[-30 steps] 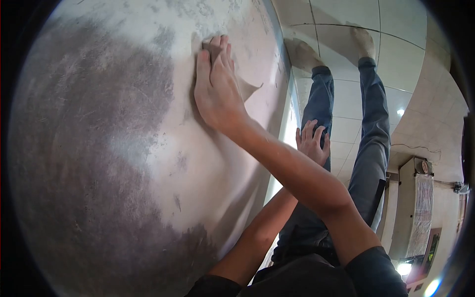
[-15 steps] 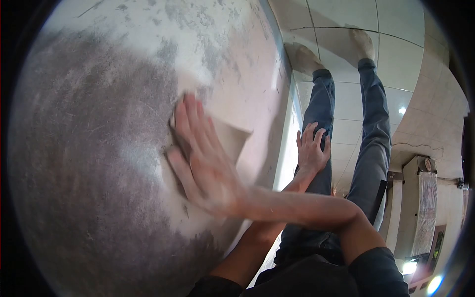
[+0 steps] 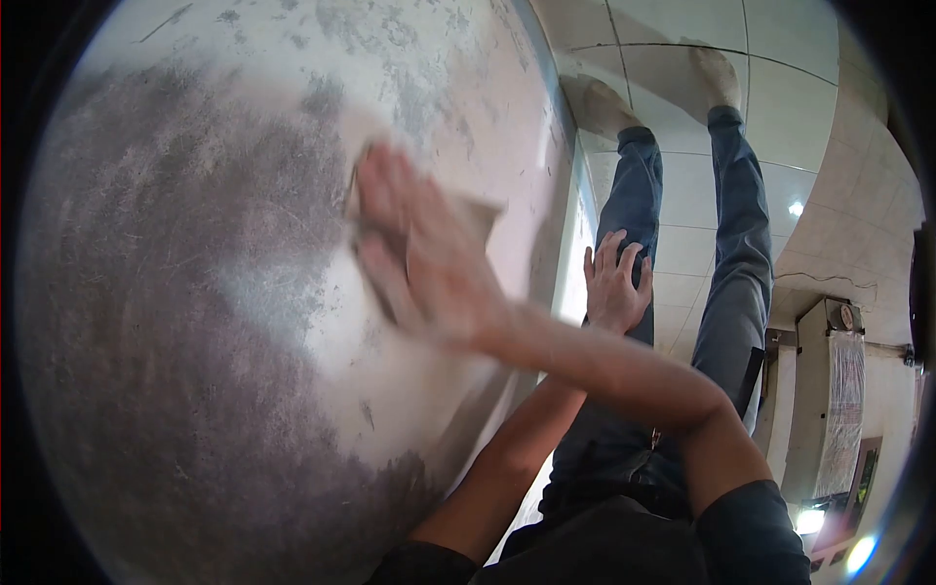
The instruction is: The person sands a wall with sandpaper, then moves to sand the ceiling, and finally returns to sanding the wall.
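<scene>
My right hand (image 3: 439, 263), blurred by motion, lies palm down on a thin tan sheet (image 3: 478, 216), holding it flat against a large surface (image 3: 195, 292). A corner of the sheet sticks out to the right of the hand, and its left edge shows by the fingertips and thumb. The surface is dark grey and scuffed at left, whitish and pinkish near the hand. My left hand (image 3: 616, 288) rests with spread fingers on the leg of the jeans (image 3: 632, 200) and holds nothing. The right forearm crosses over the left arm.
Two bare feet (image 3: 717, 78) stand on the tiled floor (image 3: 790, 107). A blue-grey edge (image 3: 558, 97) borders the surface. At the right stand a tall box-like unit (image 3: 811, 390) with plastic wrap, a thin cable, and bright lights below it.
My right hand has moved up and slightly right across the surface, with the sheet under it. My left hand has stayed on the leg.
</scene>
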Action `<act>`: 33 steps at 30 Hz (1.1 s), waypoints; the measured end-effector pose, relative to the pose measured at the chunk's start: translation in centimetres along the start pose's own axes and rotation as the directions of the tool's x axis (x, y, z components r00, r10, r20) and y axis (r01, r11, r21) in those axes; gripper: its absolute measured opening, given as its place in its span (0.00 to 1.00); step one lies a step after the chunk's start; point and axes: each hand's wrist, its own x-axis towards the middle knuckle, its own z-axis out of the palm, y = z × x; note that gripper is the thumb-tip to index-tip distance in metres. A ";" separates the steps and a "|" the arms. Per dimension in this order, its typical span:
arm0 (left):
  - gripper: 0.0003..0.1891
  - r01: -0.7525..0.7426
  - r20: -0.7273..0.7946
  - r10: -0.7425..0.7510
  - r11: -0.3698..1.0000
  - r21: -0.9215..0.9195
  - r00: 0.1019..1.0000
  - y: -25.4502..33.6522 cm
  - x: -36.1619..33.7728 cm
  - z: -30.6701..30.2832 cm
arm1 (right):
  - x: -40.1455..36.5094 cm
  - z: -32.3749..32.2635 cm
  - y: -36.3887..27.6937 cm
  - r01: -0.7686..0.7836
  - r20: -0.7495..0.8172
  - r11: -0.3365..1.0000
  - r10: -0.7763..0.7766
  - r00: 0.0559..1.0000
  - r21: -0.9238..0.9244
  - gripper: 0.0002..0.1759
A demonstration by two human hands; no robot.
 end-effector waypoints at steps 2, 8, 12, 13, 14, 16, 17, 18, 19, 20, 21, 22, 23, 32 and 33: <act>0.15 0.021 -0.024 -0.021 1.000 0.000 1.000 0.3 0.1 0.1 | 4.1 -0.9 0.5 -0.098 -0.100 0.993 0.103 0.990 0.061 0.34; 0.16 0.012 0.040 -0.012 1.000 -0.007 0.999 -0.1 0.2 -0.1 | -3.7 0.7 -2.2 -0.046 0.081 0.989 0.035 0.996 0.142 0.35; 0.15 0.002 -0.016 -0.002 1.000 -0.024 1.000 0.1 0.2 -0.1 | 0.1 0.1 -0.6 -0.005 0.015 0.997 0.004 1.000 0.080 0.33; 0.15 0.000 -0.015 -0.001 1.000 -0.028 1.000 0.1 0.3 0.0 | 2.5 -0.3 -0.6 -0.013 -0.050 0.995 0.018 0.999 0.100 0.33; 0.15 0.002 -0.013 -0.002 1.000 -0.027 1.000 0.1 0.3 0.0 | 3.6 -0.2 -0.8 -0.021 -0.114 0.992 0.036 0.993 0.124 0.33; 0.15 0.005 -0.005 -0.006 1.000 -0.025 1.000 0.1 0.1 -0.2 | 1.0 0.9 -1.8 0.006 -0.084 0.991 0.005 0.996 0.135 0.33; 0.15 0.001 -0.007 -0.002 1.000 -0.025 1.000 0.1 0.3 -0.2 | -2.1 0.9 -2.4 0.022 -0.004 0.990 -0.022 1.000 0.136 0.33; 0.15 0.000 -0.002 0.000 1.000 -0.023 1.000 0.0 0.3 -0.1 | -3.8 0.8 -2.4 0.032 0.072 0.990 -0.042 0.996 0.141 0.33; 0.15 0.004 0.000 -0.004 1.000 -0.022 1.000 -0.2 0.1 -0.2 | -4.5 1.1 -1.7 0.077 0.086 0.990 -0.087 0.992 0.121 0.33; 0.15 0.006 -0.003 -0.006 1.000 -0.026 1.000 -0.3 0.2 -0.2 | -4.9 1.0 -1.0 0.124 0.104 0.987 -0.134 0.985 0.098 0.34; 0.15 0.005 -0.006 -0.005 0.999 -0.033 1.000 -0.2 0.3 -0.1 | -5.1 0.9 -0.4 0.173 0.125 0.982 -0.181 0.976 0.071 0.34; 0.15 0.004 -0.010 -0.005 0.999 -0.036 1.000 -0.1 0.1 0.0 | -3.4 0.5 -0.4 0.156 0.062 0.987 -0.157 0.986 0.026 0.34; 0.15 0.002 -0.019 -0.002 0.999 -0.037 1.000 -0.1 0.0 0.1 | -0.1 0.1 -0.4 0.140 -0.003 0.990 -0.140 0.990 -0.017 0.35; 0.16 0.016 0.022 -0.016 0.999 -0.036 1.000 -0.1 0.4 -0.4 | -4.1 -0.2 -0.3 0.199 0.131 0.979 -0.192 0.973 -0.046 0.34; 0.16 0.020 0.026 -0.019 0.999 -0.039 0.999 0.0 0.3 -0.4 | -3.8 -0.6 0.0 0.212 0.155 0.974 -0.198 0.968 -0.084 0.34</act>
